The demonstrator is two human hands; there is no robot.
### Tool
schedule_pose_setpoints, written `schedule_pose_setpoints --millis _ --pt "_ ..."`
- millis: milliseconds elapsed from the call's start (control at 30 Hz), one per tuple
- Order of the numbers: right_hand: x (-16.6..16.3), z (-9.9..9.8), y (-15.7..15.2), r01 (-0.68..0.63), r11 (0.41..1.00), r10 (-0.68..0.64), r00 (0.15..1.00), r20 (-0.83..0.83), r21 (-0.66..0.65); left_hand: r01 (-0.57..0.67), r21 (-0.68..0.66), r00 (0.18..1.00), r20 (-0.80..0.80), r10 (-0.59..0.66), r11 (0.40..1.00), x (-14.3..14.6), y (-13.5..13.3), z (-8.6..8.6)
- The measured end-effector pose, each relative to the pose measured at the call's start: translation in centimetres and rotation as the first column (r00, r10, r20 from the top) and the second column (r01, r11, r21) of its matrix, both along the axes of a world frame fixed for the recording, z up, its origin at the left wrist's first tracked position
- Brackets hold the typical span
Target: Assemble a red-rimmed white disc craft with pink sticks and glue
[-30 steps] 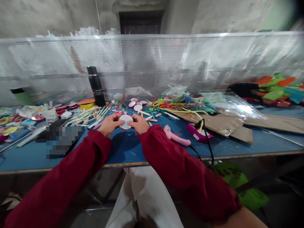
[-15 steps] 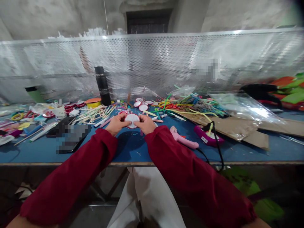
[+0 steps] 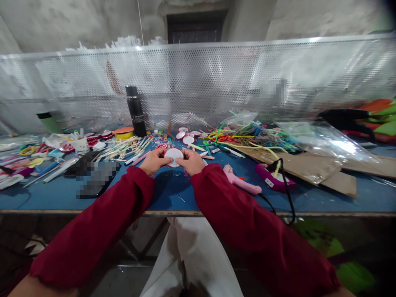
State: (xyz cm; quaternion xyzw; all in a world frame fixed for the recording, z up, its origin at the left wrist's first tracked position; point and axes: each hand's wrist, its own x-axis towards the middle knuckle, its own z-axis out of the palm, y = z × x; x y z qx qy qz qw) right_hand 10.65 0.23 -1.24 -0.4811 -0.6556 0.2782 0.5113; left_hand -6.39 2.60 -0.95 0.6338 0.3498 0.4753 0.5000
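The left hand and right hand are both closed on one white disc with a red rim, held just above the table in front of the person. Each pinches one edge, thumbs on the pale face; gripping from opposite sides probably keeps it steady and in plain view. Similar discs lie just beyond, and sticks to the left, likely kept within easy reach. The pink tool lies beside the right sleeve, perhaps so the right hand can get at it. The fingers behind the disc are hidden, so how they bear on its underside cannot be told, and any fine marks on its face are too small to read. The dark slab is partly masked by pixelation, and the bright pile is cut off at the right edge.
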Motion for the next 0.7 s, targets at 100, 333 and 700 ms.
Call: schedule_pose_setpoints --millis 100,333,700 --pt "0.02 0.01 0.05 -0.001 1.000 0.001 1.000 -0.008 0.003 0.026 -0.025 0.999 0.043 -0.025 0.999 0.10 -0.02 -0.06" --pt "0.10 -0.11 0.30 0.001 1.000 -0.001 1.000 0.007 0.018 0.059 -0.051 0.994 0.094 -0.054 0.997 0.41 -0.15 -0.05" --pt "0.11 0.03 0.19 -0.002 1.000 0.002 1.000 -0.003 0.005 0.058 -0.023 0.993 0.106 -0.056 0.998 0.36 0.24 -0.48"
